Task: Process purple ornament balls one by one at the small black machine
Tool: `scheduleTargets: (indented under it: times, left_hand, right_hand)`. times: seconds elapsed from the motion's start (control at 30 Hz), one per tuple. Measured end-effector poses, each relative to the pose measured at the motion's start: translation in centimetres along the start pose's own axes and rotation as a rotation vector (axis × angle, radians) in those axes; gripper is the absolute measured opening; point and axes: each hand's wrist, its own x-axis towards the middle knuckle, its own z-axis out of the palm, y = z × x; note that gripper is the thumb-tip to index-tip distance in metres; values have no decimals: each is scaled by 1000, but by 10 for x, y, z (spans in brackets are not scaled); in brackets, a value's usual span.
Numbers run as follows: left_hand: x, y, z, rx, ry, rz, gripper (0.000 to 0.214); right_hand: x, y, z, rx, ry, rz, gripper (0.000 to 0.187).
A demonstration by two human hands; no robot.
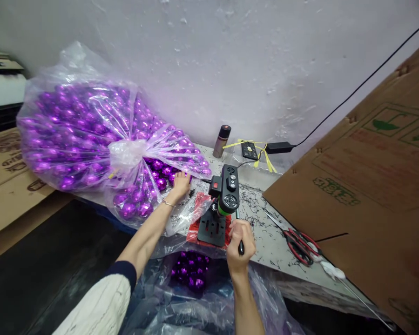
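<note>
My left hand reaches into the mouth of a clear plastic bag, its fingers curled down on a shiny purple ball at the edge of the pile. The fingertips are partly hidden. Other faceted purple balls lie beside it. My right hand is wrapped around the black-handled lever of a small bench drill press. The press has a black slotted base on a red sheet. Below the table edge, more purple balls sit in an open clear bag.
A big tied bag of purple balls fills the left. Behind the press stand a dark spray can and a black power adapter. Red-handled scissors lie by a cardboard box at right. Black shavings litter the table.
</note>
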Motion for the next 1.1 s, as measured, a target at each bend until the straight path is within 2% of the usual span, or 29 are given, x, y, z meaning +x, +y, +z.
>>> scheduleTargets:
  times: [0.07,0.13,0.23,0.3,0.37,0.43,0.5,0.57,0.63,0.73,0.93,1.1]
  left_hand:
    - [2,-2,-3,-5,-27,15,38]
    - [-7,-5,-9,-3,-46,22,41]
    - [-36,-11,-19,-139,-63,-15,55]
    - [-66,-11,-21,-364,-81,-73,63]
    - [-102,-5,-15,-622,-104,-94,63]
    - [-137,9,-3,-816,-138,-52,60]
    - [-165,24,12,-869,-173,0,58]
    - [-181,37,23,-807,-179,41,57]
    - [-185,45,30,-715,-161,73,58]
    - [-178,48,36,-628,-134,124,60]
    - [-170,53,50,-569,-76,249,59]
    - [-175,56,65,-582,-6,232,61]
  right_hand:
    - [1,-1,-1,-5,-5,-1,34]
    - [2,-3,-1,-7,-12,16,33]
    - [4,-4,-1,-11,-29,55,33]
    - [6,-5,-1,-8,-35,78,33]
    - [10,-7,-1,-1,-28,93,33]
    - [14,-9,-2,6,-22,106,33]
    - [19,-12,-2,4,-28,125,34]
    - [23,-14,-4,2,-44,147,35]
    - [27,-16,-5,3,-58,164,35]
    - [30,-18,-5,20,-65,173,36]
    - [28,-20,-6,4,-53,189,34]
    - [12,-15,-7,-7,-49,153,30]
